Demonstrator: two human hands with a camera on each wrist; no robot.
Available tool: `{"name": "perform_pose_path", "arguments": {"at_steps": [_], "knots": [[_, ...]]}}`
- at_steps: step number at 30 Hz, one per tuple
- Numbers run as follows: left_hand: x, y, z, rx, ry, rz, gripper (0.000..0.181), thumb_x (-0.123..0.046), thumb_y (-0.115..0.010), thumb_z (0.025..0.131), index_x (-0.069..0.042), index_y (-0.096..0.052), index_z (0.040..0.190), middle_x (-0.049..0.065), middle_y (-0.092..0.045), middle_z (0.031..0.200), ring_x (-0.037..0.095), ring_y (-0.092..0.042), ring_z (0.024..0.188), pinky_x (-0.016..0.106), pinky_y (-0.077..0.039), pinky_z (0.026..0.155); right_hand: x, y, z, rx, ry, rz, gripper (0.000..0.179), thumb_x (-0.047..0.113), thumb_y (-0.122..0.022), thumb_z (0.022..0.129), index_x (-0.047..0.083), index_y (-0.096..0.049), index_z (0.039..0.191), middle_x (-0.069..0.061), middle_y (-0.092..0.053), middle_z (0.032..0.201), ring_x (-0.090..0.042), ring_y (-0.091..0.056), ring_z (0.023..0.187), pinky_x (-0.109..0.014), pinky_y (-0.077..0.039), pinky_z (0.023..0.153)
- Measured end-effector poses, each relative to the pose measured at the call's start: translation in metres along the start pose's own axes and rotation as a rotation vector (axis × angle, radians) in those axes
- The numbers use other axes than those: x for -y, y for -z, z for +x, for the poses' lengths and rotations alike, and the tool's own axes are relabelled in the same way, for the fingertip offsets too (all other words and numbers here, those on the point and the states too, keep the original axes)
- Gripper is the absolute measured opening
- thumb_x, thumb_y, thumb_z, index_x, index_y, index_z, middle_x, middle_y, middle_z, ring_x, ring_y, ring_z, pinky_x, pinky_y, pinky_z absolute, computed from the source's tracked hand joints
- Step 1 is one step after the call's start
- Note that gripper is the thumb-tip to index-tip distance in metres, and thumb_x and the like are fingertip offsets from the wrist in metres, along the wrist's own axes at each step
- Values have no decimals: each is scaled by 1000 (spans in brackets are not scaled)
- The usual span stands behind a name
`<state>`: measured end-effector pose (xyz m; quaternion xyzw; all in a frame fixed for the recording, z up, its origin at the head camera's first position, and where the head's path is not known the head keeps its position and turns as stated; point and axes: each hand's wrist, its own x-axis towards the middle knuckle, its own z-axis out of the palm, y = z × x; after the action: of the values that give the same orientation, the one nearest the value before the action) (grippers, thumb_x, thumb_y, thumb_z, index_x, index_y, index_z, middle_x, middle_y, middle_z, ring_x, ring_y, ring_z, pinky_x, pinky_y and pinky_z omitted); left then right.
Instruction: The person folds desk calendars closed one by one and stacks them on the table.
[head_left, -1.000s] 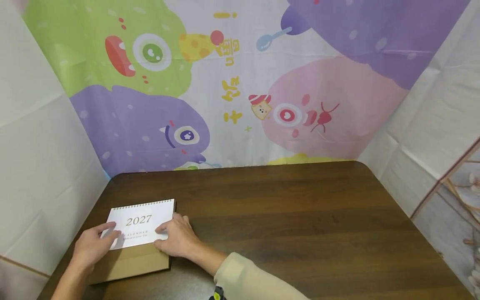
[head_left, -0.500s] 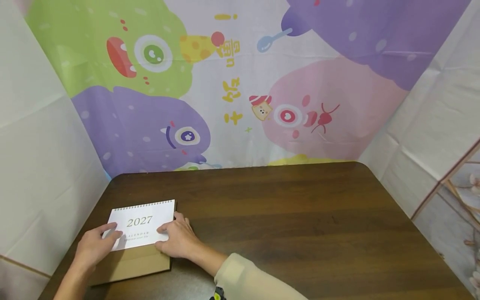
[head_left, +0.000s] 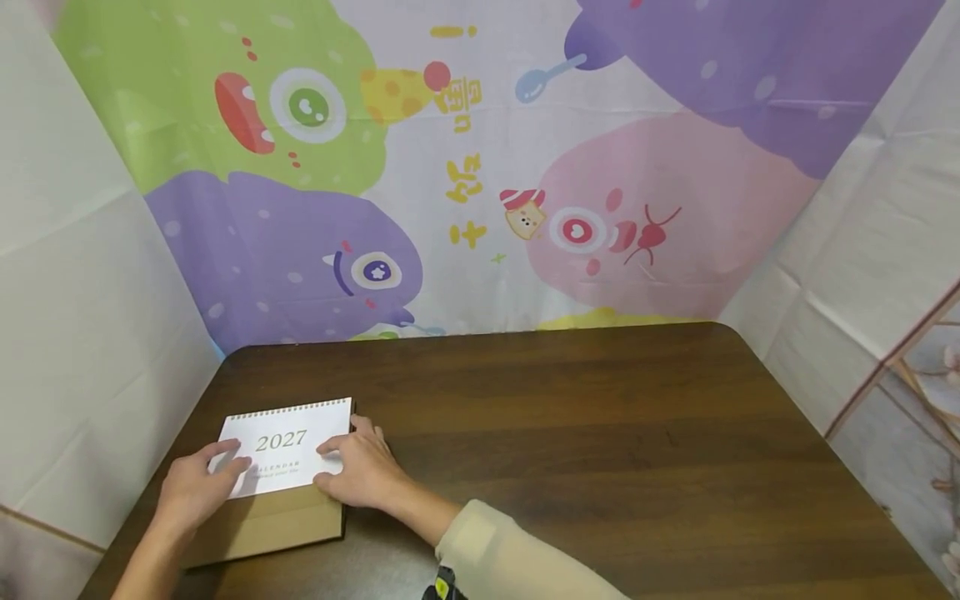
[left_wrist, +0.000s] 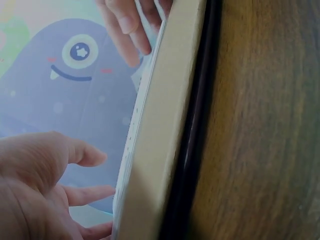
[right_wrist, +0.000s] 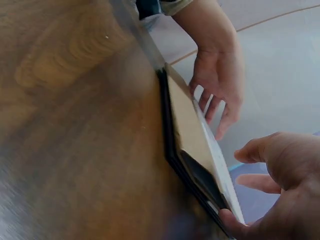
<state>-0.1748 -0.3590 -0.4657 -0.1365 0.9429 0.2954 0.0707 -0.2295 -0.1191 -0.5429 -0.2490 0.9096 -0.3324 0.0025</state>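
A desk calendar [head_left: 281, 462] lies at the table's left side, its white cover printed "2027 CALENDAR". Spiral binding runs along its far edge, and a brown card base [head_left: 277, 525] shows below the page. My left hand [head_left: 191, 492] is at the calendar's left side, thumb and index finger spread over the cover. At the right side is my right hand [head_left: 367, 471], its thumb and index over the page. In the right wrist view a fingertip [right_wrist: 232, 220] of that hand meets the calendar's edge. A black layer [right_wrist: 172, 135] shows under the brown card.
The dark wooden table [head_left: 600, 442] extends to the right of the calendar. Behind it hangs a backdrop [head_left: 480, 292] with cartoon monsters. White cloth [head_left: 75, 250] walls in the left side, and another cloth panel [head_left: 847, 275] stands at the right.
My left hand has shifted slightly to the right over the cover. My right hand has edged a little farther up the calendar's side. The calendar lies nearly as before.
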Motion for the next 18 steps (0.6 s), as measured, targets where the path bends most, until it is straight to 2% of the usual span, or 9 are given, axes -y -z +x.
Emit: {"name": "perform_pose_path", "arguments": {"at_steps": [3, 5, 8, 10, 11, 14, 18], "knots": [[0, 0, 2, -32, -21, 14, 65, -31, -56, 113, 10, -44, 163, 54, -30, 167, 73, -28, 155, 80, -27, 126, -3, 5, 5, -10, 2, 2, 34, 40, -84, 96, 33, -85, 130, -3, -74, 154, -30, -52, 161, -42, -52, 125], [0, -1, 4, -82, -48, 14, 64, -28, -58, 110, 10, -47, 160, 55, -36, 163, 73, -30, 152, 82, -24, 124, -4, 9, 8, -19, 7, 18, 34, 40, -82, 96, 34, -84, 130, -3, -74, 154, -29, -51, 162, -43, -53, 124], [-3, -1, 4, -121, -76, 13, 62, -27, -59, 109, 9, -49, 159, 53, -40, 162, 71, -31, 152, 82, -23, 124, 6, 29, 3, -6, -5, 47, 34, 37, -81, 96, 34, -84, 130, -6, -71, 157, -28, -52, 159, -41, -53, 121], [-7, -1, 3, -126, -92, 15, 62, -27, -60, 109, 9, -50, 159, 51, -40, 163, 70, -32, 154, 82, -24, 124, 13, 45, -2, 0, -1, 60, 35, 36, -81, 97, 31, -84, 132, -6, -72, 156, -27, -54, 157, -40, -53, 120], [-10, 0, 2, -105, -88, 11, 62, -28, -58, 111, 8, -48, 161, 51, -36, 166, 69, -28, 157, 81, -23, 126, 13, 47, -3, -6, 9, 44, 34, 37, -80, 98, 31, -84, 132, -6, -72, 155, -26, -55, 155, -39, -54, 118], [-18, -1, -1, -98, -86, 0, 62, -29, -59, 113, 6, -47, 163, 50, -34, 169, 71, -27, 157, 81, -23, 125, 16, 62, -12, -6, 38, 47, 35, 39, -77, 102, 28, -83, 134, -7, -72, 154, -26, -57, 152, -40, -54, 116], [-28, -3, -6, -121, -92, -25, 60, -28, -59, 113, 3, -49, 163, 49, -33, 170, 73, -25, 157, 83, -24, 125, 21, 85, -22, 19, 37, 89, 38, 40, -76, 103, 22, -82, 137, -14, -67, 160, -31, -56, 153, -40, -55, 118]]}}
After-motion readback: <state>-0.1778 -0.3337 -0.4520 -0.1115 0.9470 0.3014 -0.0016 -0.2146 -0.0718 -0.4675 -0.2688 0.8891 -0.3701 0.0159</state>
